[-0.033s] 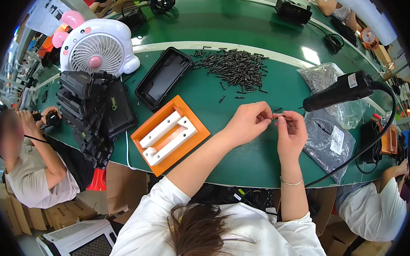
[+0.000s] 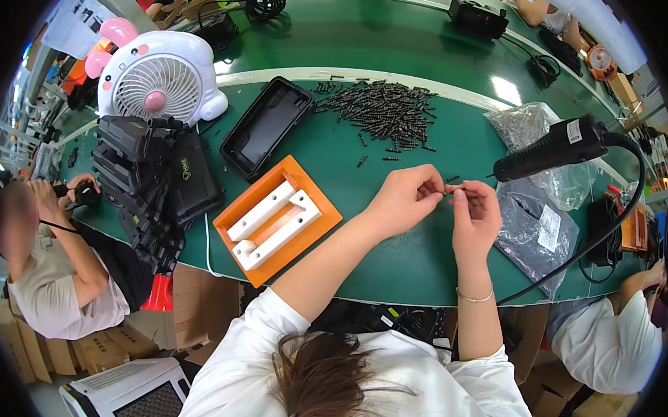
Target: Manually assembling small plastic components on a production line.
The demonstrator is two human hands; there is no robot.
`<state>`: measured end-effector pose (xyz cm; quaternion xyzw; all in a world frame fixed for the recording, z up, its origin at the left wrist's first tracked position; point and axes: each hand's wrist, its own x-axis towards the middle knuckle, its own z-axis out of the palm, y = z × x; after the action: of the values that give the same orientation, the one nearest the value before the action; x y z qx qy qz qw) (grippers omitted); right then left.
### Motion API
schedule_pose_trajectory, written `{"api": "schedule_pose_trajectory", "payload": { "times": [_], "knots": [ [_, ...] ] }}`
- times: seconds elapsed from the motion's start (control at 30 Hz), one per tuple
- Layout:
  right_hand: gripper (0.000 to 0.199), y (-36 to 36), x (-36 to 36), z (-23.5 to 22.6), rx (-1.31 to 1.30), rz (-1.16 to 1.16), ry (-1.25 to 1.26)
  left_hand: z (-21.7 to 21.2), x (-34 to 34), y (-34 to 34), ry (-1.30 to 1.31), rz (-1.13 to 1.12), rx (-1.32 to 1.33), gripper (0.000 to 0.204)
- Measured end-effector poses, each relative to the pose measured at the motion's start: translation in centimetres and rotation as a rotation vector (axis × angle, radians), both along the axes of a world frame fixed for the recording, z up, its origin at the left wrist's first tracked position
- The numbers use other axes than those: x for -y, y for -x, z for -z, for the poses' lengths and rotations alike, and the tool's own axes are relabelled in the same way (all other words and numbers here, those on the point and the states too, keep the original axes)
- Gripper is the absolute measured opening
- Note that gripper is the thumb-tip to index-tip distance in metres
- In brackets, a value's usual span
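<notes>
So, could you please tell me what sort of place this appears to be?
Most likely a factory assembly workshop: a heap of small black parts lies on a long green workbench, a black corded tool is within view on the right, and another person sits at the left.

On the workbench [image 2: 464,128], a desk fan [image 2: 156,100] stands at the far left, behind a stack of plastic cases [image 2: 130,173]. Right of them lies an open box [image 2: 267,127]; in front of it, a shallow tray [image 2: 326,213] holds two fixture blocks [image 2: 261,210]. A pile of small pins [image 2: 379,113] spreads right of the box, toward the back. Plastic bags [image 2: 516,224] lie farther right, partly behind an electric screwdriver [image 2: 552,152] in this view.
</notes>
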<state>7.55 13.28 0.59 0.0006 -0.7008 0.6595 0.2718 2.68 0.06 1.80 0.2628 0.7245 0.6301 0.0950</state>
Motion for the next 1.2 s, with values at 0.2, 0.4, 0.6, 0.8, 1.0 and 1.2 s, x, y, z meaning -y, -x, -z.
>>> {"api": "schedule_pose_trajectory", "payload": {
  "times": [0.2,0.4,0.6,0.8,1.0,1.2],
  "knots": [
    [0.01,-0.1,-0.1,0.3,0.018,-0.01,-0.018,0.3,-0.3,-0.1,-0.101,0.014,0.142,0.01],
    [0.01,0.0,-0.5,-0.3,-0.008,-0.107,-0.275,0.0,-0.2,-0.2,-0.073,-0.027,0.07,0.018],
    [0.016,0.0,0.3,-0.9,0.013,-0.226,-0.232,0.1,0.7,0.7,0.259,-0.131,-0.482,0.03],
    [0.015,0.4,-1.0,-0.6,0.12,0.209,-0.445,1.1,3.1,2.8,0.675,-0.622,-0.573,0.01],
    [0.017,0.3,-1.3,0.5,0.262,0.179,-0.795,0.9,2.9,2.9,0.698,-0.695,-0.659,0.009],
    [0.013,0.3,-1.0,0.8,0.208,0.172,-0.917,0.3,2.0,1.3,0.621,-0.333,-0.427,0.008]
  ]
}}
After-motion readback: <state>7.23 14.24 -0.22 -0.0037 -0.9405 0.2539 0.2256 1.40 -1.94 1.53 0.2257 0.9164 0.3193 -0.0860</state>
